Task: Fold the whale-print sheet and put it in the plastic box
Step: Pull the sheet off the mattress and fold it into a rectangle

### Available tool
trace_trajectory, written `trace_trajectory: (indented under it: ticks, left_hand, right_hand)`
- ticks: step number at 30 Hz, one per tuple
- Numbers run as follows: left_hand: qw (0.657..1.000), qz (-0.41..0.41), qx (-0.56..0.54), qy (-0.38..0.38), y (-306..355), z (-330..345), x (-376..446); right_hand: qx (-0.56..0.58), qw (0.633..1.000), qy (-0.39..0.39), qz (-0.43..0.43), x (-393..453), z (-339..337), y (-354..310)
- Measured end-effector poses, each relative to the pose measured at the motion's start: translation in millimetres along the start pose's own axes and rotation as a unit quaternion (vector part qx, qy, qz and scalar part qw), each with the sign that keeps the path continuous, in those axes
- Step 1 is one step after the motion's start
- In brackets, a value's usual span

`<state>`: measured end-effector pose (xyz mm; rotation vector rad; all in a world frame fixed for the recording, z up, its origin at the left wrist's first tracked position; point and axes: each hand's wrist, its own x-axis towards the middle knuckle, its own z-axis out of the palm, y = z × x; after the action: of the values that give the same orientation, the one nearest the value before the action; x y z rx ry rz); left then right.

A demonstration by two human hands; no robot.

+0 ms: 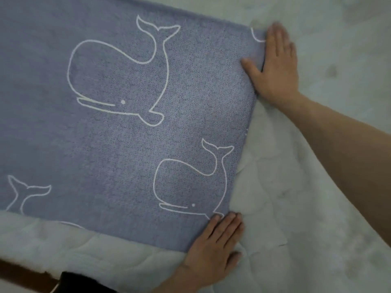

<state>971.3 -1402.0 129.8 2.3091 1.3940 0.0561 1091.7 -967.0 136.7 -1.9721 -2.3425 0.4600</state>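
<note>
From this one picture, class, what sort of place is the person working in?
Probably a bedroom: the whale-print sheet lies spread on a white quilted bed cover, both hands pressing its edge flat.

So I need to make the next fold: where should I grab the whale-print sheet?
Pinch the whale-print sheet at its two right-hand corners, from the right: that edge lies straight, with the right hand and left hand flat there.

blue sheet (110, 144), white whale outlines (118, 81)
</note>
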Motion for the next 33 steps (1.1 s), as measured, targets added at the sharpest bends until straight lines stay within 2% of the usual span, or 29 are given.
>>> trace_trajectory:
  ticks: [2, 4, 6, 8, 10, 12, 13, 14, 18, 21, 25, 29, 33]
  left_hand:
    - [0.999, -0.033, -0.017, 0.029, 7, -10, -8]
    - [0.986, -0.159, -0.021, 0.039, 16, -23, -10]
    - [0.957, -0.285, -0.053, 0.002, 27, -33, -8]
    - [0.927, -0.361, -0.091, -0.032, 36, -44, -3]
    - [0.917, -0.390, -0.086, 0.005, 43, -45, -1]
    - [0.906, -0.412, -0.083, 0.045, 44, -42, -1]
    - [0.903, -0.419, -0.079, 0.057, 43, -42, -2]
    - [0.902, -0.420, -0.075, 0.068, 42, -43, -2]
    - [0.892, -0.438, -0.077, 0.084, 36, -45, -10]
    - [0.896, -0.433, -0.095, 0.022, 40, -47, -25]
    - [0.897, -0.418, -0.115, 0.084, 32, -62, -30]
    - [0.929, -0.311, -0.131, 0.149, 52, -106, -36]
    - [0.974, -0.171, -0.143, 0.038, 112, -186, -42]
  right_hand:
    - [0.067, 0.984, 0.034, 0.162, -13, -5, -20]
    - [0.117, 0.952, 0.072, 0.276, -27, -6, -42]
    - [0.190, 0.915, 0.061, 0.351, -33, -8, -60]
    - [0.271, 0.866, 0.029, 0.420, -28, -12, -67]
    - [0.379, 0.800, 0.014, 0.464, -18, -21, -66]
    - [0.494, 0.729, -0.010, 0.474, -6, -28, -62]
    - [0.521, 0.714, -0.019, 0.468, -2, -32, -61]
    - [0.524, 0.718, -0.026, 0.458, 0, -35, -60]
    - [0.483, 0.771, -0.025, 0.414, -1, -44, -59]
    - [0.445, 0.805, -0.001, 0.394, -3, -49, -67]
    - [0.428, 0.821, 0.029, 0.378, -13, -67, -84]
    - [0.378, 0.856, 0.064, 0.346, -15, -120, -110]
    - [0.265, 0.904, 0.074, 0.328, -43, -223, -98]
